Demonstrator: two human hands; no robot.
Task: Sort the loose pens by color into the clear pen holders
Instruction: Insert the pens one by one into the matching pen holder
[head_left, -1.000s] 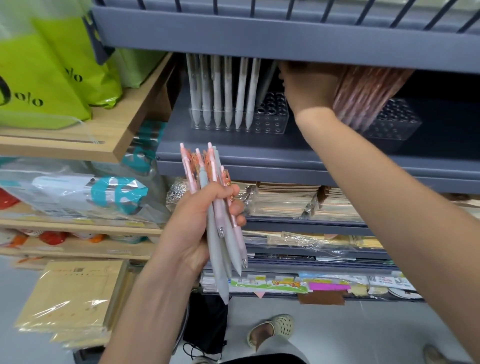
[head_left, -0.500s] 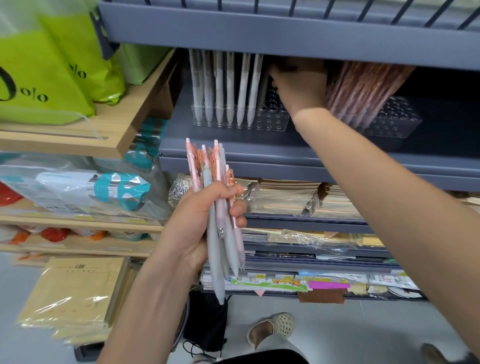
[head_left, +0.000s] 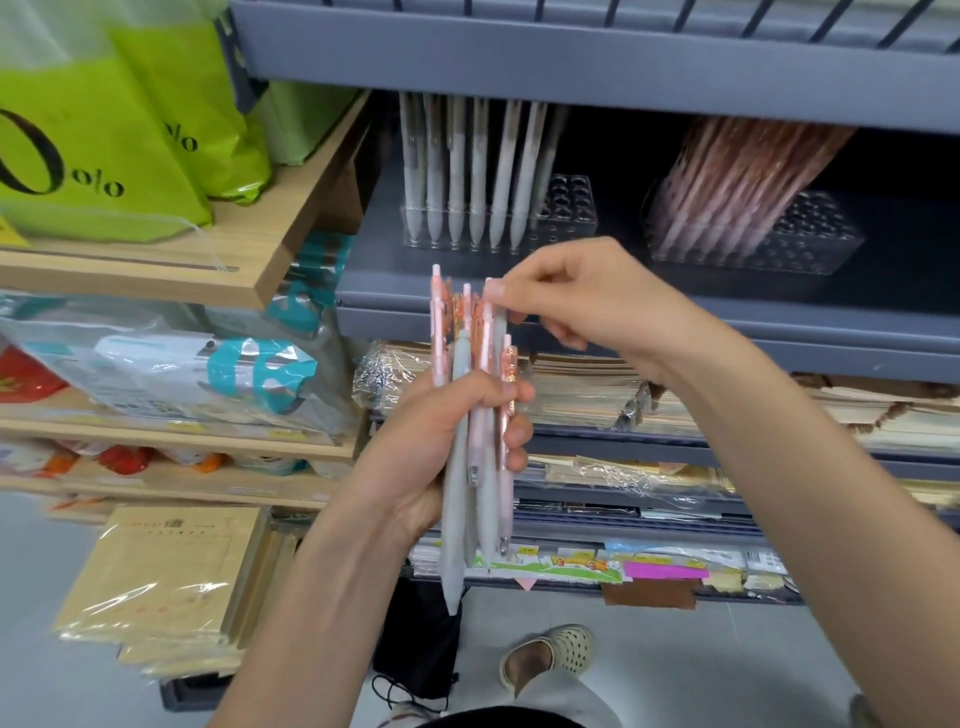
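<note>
- Far left: two green bags (head_left: 104, 156), upright on a wooden shelf (head_left: 280, 249).
- Centre: left hand (head_left: 431, 452), grip clamped round a bundle of loose pens (head_left: 457, 519), tips down and clicker ends up. At least four pink and two grey on show; full count not clear.
- Above the bundle, on the grey shelf (head_left: 883, 291): left holder (head_left: 566, 218), first of two clear pen holders. Carries six pale grey pens (head_left: 457, 176), upright along its front row, with bare holes at its right end.
- Just right of the bundle's top: right hand (head_left: 587, 296), grip closed as a pinch of thumb and forefinger on the upper end of one pink pen. That pen lodged among the others in the left hand.
- Further right on the same shelf, apart from the first: right holder (head_left: 810, 244). Packed at its left end with pink pens (head_left: 737, 176), tops leaning to the right, too many and too blurred to count. Bare holes at its right end.
</note>
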